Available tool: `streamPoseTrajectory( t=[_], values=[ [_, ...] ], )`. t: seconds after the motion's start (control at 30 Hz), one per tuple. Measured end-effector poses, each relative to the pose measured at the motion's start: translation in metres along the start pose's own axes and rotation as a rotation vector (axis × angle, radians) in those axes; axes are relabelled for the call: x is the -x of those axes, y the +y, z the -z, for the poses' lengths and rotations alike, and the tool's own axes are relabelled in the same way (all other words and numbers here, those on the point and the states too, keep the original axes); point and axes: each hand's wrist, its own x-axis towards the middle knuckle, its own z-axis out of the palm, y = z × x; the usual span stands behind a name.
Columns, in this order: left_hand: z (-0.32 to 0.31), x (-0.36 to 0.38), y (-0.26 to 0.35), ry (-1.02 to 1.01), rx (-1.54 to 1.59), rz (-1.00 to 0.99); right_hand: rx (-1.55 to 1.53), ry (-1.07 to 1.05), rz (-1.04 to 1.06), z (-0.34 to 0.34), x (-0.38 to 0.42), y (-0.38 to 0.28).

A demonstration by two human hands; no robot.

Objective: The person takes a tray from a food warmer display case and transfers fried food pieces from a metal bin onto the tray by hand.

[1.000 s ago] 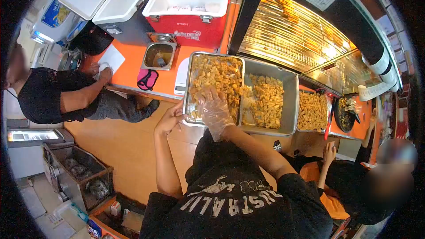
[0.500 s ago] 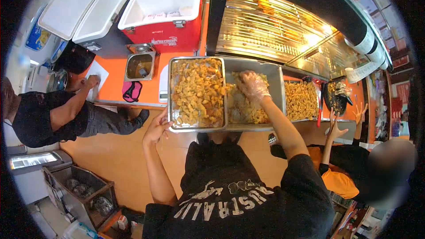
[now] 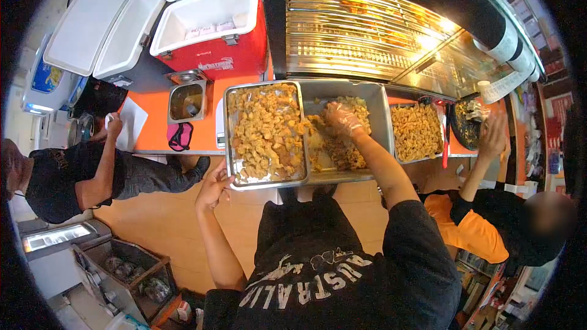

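My left hand [image 3: 214, 188] grips the lower left corner of a shallow metal tray [image 3: 269, 184], thumb on the rim. Golden-brown fried food pieces [image 3: 266, 128] cover most of the tray. It sits at the left end of a deep metal pan [image 3: 380, 128], overlapping it. Inside that pan, my right hand [image 3: 343, 119], in a clear plastic glove, is closed around some fried pieces, its fingertips partly hidden among them. More fried pieces [image 3: 348, 151] lie below the hand, and part of the pan's bottom shows to their left.
Right of the pan stands another tray of fried pieces [image 3: 416, 131], then red-handled tongs [image 3: 445, 146] and a black bowl [image 3: 466, 125]. A lit glass warmer [image 3: 348, 30] rises behind. Left are a red cooler [image 3: 208, 43] and a small metal container [image 3: 188, 101]. People work on both sides.
My right hand has shifted slightly within the deep pan, and fewer pieces cover its left part. The left hand keeps hold of the tray. The person at right has moved an arm.
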Motion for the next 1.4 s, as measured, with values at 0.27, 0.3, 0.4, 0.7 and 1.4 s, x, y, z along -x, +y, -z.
streamPoseTrajectory(
  t=[0.27, 0.3, 0.4, 0.7, 1.4],
  values=[
    [-0.005, 0.002, 0.005, 0.069, 0.006, 0.039, -0.072, 0.335, -0.115, 0.033, 0.023, -0.007],
    [-0.005, 0.002, 0.004, 0.071, 0.004, 0.052, -0.209, 0.418, -0.163, 0.037, 0.022, -0.007],
    [-0.004, 0.002, 0.003, 0.029, 0.006, 0.001, -0.368, 0.711, -0.114, 0.043, 0.025, -0.011],
    [-0.006, 0.004, 0.004, 0.005, -0.005, -0.010, -0.995, 0.421, -0.159, 0.234, 0.020, -0.074],
    [-0.005, 0.005, 0.006, 0.001, 0.025, 0.023, -0.396, -0.175, -0.134, 0.085, -0.001, -0.053]
  ],
)
